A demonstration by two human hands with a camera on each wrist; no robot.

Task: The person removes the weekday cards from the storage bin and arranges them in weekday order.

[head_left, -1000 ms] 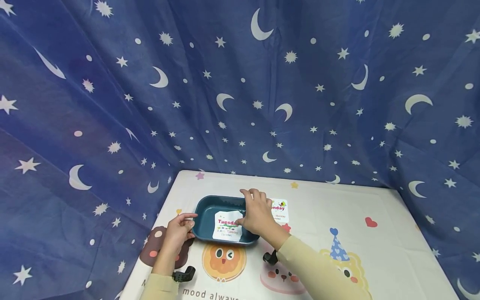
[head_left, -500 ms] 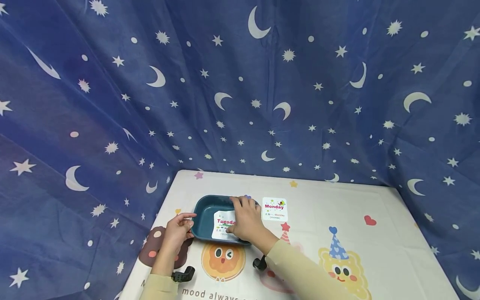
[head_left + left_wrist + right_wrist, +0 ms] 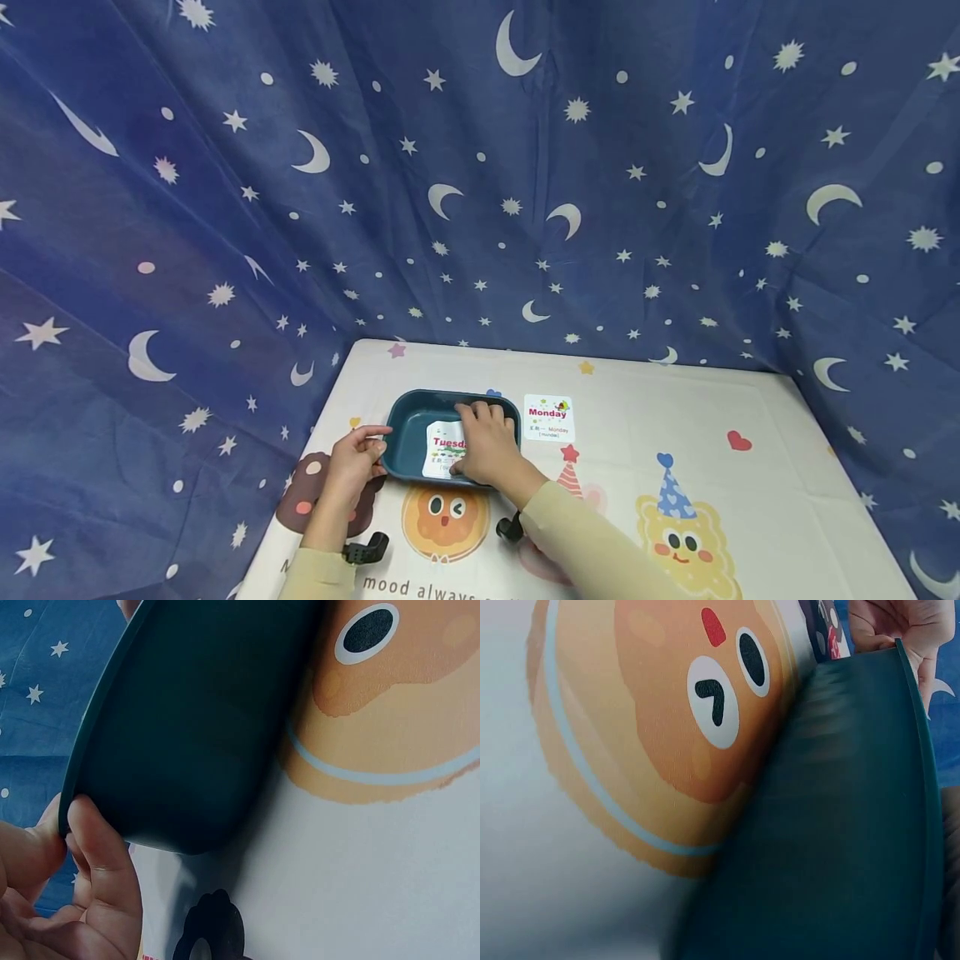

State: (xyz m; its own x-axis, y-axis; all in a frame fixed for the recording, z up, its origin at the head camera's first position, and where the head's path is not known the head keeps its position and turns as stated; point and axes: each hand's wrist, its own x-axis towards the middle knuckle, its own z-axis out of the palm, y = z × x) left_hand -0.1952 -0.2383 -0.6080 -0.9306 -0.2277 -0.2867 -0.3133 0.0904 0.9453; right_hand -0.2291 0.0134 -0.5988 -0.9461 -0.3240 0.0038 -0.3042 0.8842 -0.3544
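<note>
A dark teal rectangular tub (image 3: 406,450) with rounded corners sits on the table. My left hand (image 3: 356,460) pinches its left rim; in the left wrist view the thumb and fingers (image 3: 101,844) clasp the rim from both sides. Inside lies a white card (image 3: 438,458) printed "Tuesday". My right hand (image 3: 491,446) reaches into the tub and covers the card's right part, its fingers spread toward the far edge and the thumb toward the near edge. In the right wrist view the tub wall (image 3: 832,825) hides the right fingers.
Just right of the tub, a white "Monday" card (image 3: 549,418) lies flat on the table. The pale tablecloth (image 3: 660,433) carries printed cartoon figures. A blue curtain (image 3: 480,208) with moons and stars stands behind and to the left.
My right hand has moved left and down into the tub, over the "Tuesday" card, uncovering the "Monday" card. The left hand keeps its place on the rim.
</note>
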